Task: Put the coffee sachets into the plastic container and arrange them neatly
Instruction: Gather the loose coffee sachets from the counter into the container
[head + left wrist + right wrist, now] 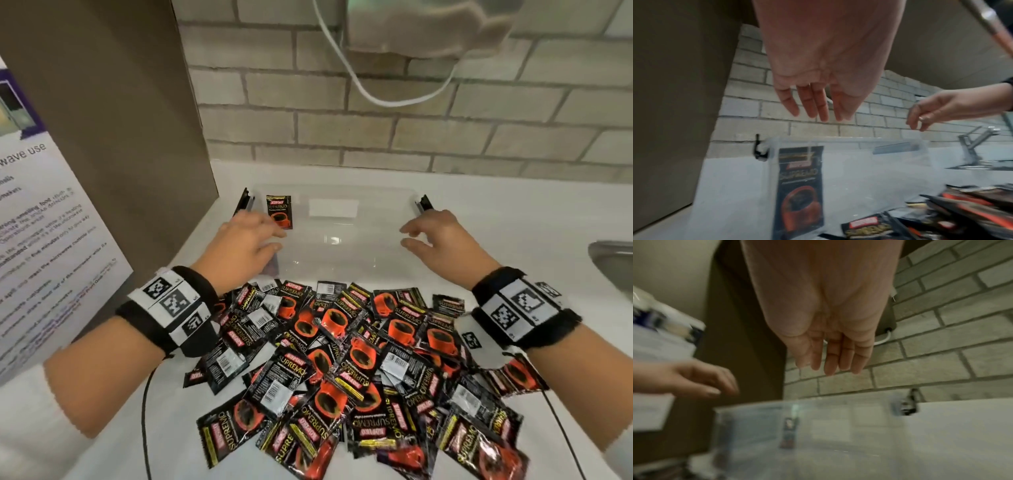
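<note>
A clear plastic container (376,253) sits on the white counter, with black clips at its two ends. One black and orange coffee sachet (279,211) stands upright against its far left wall, seen again as the sachet (799,183) through the container wall (879,170). A big loose pile of sachets (342,370) lies in front of the container. My left hand (245,245) hovers over the container's left end, fingers relaxed and empty. My right hand (436,241) hovers over its right end, also empty. Both palms, the left hand (813,104) and the right hand (834,356), hold nothing.
A brown panel (113,137) and a printed notice (37,246) stand at the left. A brick wall (411,137) runs behind, with a white device and cable (376,85) above. A steel sink (613,270) and tap (974,141) lie to the right.
</note>
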